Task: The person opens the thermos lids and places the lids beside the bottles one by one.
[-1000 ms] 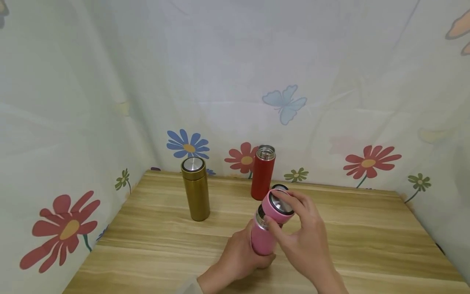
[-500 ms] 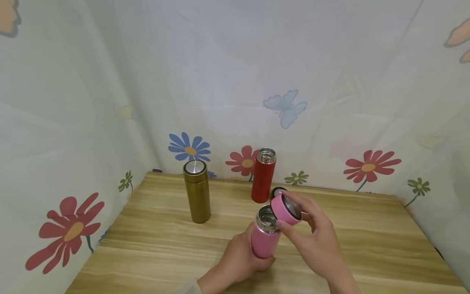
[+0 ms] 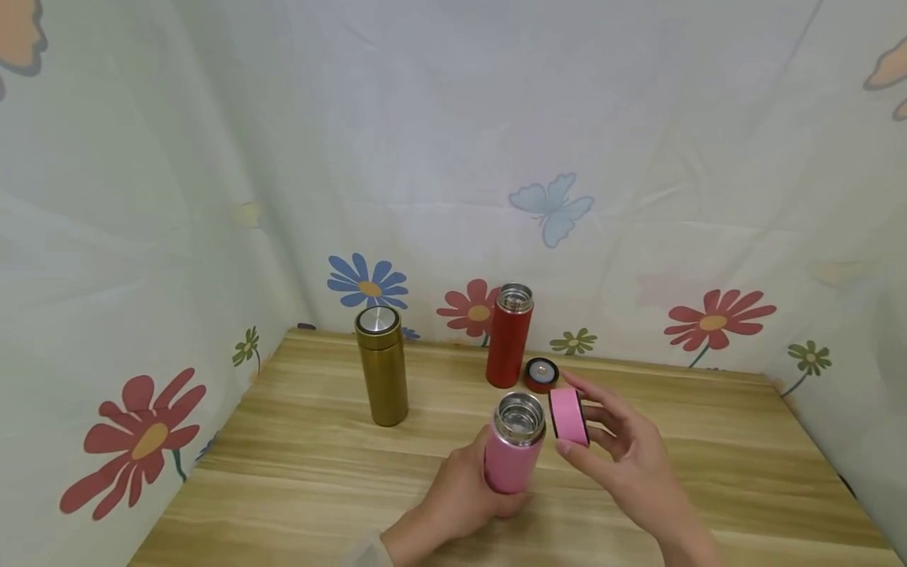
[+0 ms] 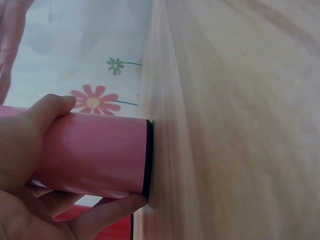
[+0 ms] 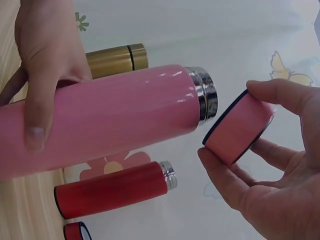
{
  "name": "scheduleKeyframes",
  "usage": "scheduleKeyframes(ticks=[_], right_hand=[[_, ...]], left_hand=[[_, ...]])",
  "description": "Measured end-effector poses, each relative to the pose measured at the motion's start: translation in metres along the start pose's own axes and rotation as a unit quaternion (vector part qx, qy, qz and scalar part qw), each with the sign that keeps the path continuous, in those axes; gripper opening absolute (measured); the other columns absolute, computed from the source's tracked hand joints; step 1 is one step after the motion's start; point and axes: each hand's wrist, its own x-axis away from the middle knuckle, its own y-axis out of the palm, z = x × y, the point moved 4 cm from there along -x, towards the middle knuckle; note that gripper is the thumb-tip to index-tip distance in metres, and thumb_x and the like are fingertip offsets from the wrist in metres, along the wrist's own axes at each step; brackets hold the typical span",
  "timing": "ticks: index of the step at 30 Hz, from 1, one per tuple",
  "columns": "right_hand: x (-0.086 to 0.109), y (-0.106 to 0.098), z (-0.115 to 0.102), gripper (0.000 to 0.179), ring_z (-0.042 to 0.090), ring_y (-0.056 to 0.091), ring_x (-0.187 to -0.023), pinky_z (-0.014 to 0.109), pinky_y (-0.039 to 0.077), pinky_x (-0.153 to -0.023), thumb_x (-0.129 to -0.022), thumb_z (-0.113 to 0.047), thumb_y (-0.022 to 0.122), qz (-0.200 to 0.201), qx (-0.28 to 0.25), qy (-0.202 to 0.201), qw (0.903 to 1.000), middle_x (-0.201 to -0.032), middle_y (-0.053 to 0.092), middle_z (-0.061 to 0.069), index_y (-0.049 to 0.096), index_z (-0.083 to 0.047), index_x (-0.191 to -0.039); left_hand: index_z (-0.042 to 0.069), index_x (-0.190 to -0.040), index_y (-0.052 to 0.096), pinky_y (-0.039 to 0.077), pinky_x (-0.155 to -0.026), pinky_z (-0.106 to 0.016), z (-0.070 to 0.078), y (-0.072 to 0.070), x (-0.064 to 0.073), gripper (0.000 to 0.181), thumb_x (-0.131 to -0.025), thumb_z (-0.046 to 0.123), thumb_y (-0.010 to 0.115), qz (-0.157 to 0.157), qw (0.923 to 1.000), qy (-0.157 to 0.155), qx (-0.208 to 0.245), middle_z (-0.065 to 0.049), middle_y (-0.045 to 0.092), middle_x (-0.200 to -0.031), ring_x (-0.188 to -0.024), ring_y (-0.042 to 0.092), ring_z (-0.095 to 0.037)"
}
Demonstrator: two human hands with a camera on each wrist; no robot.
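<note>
My left hand (image 3: pixel 464 484) grips the body of a pink thermos (image 3: pixel 512 466) that stands upright with its steel mouth uncovered. In the left wrist view the black base of the pink thermos (image 4: pixel 100 152) is right at the tabletop, with fingers curled round the body. Just right of the mouth, my right hand (image 3: pixel 627 453) pinches the pink lid (image 3: pixel 569 416) between thumb and fingers. The lid is tilted on its side and apart from the bottle; the right wrist view shows a gap between the lid (image 5: pixel 240 127) and the steel neck (image 5: pixel 204 95).
Behind the pink thermos stands a red thermos (image 3: pixel 507 346) without its lid. Its red and black lid (image 3: pixel 542 373) lies upside down beside it. A gold thermos (image 3: pixel 385 378) with its lid on stands to the left. Flowered curtains (image 3: pixel 439 157) enclose the wooden table (image 3: pixel 298 472).
The pink lid has come off the thermos mouth and moved right in my right hand, turning onto its side. My left hand keeps its grip on the body in place.
</note>
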Motion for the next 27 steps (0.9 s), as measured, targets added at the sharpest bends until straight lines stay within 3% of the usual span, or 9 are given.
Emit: scheduleKeyframes(ticks=[6, 12, 20, 27], right_hand=[[0.003, -0.006, 0.011, 0.072, 0.017, 0.061, -0.117, 0.020, 0.055, -0.096, -0.085, -0.006, 0.084, -0.021, -0.005, 0.037, 0.9991, -0.142, 0.054, 0.006, 0.054, -0.019, -0.149], [0.005, -0.009, 0.021, 0.066, 0.014, 0.063, -0.118, 0.021, 0.055, -0.096, -0.082, -0.005, 0.086, -0.037, -0.022, 0.053, 0.9977, -0.141, 0.055, 0.011, 0.056, -0.006, -0.141], [0.010, -0.012, 0.039, 0.064, 0.015, 0.069, -0.116, 0.032, 0.061, -0.088, -0.082, 0.001, 0.083, -0.061, -0.068, 0.076, 0.9929, -0.137, 0.058, 0.015, 0.055, -0.001, -0.139], [0.013, -0.016, 0.055, 0.063, 0.015, 0.067, -0.115, 0.018, 0.054, -0.096, -0.078, -0.014, 0.090, -0.063, 0.003, 0.106, 0.9923, -0.132, 0.063, 0.014, 0.060, -0.008, -0.133]], left_hand=[[0.031, -0.139, 0.047, 0.054, -0.096, -0.037, 0.000, -0.001, -0.001, 0.080, -0.075, 0.050, 0.090, -0.010, 0.9999, 0.000, 0.012, 0.010, 0.069, -0.124, -0.107, 0.065, -0.005], [0.032, -0.142, 0.046, 0.054, -0.099, -0.040, 0.000, -0.001, -0.003, 0.083, -0.075, 0.050, 0.091, -0.016, 0.9996, -0.007, 0.023, 0.009, 0.067, -0.129, -0.111, 0.065, -0.007], [0.027, -0.144, 0.046, 0.055, -0.097, -0.039, 0.003, -0.003, 0.000, 0.087, -0.074, 0.049, 0.091, -0.009, 0.9997, -0.017, 0.017, 0.006, 0.068, -0.128, -0.110, 0.066, -0.008], [0.026, -0.141, 0.047, 0.056, -0.092, -0.037, 0.002, -0.001, 0.002, 0.082, -0.074, 0.049, 0.090, -0.009, 0.9997, -0.016, 0.018, 0.006, 0.069, -0.124, -0.106, 0.066, -0.008]])
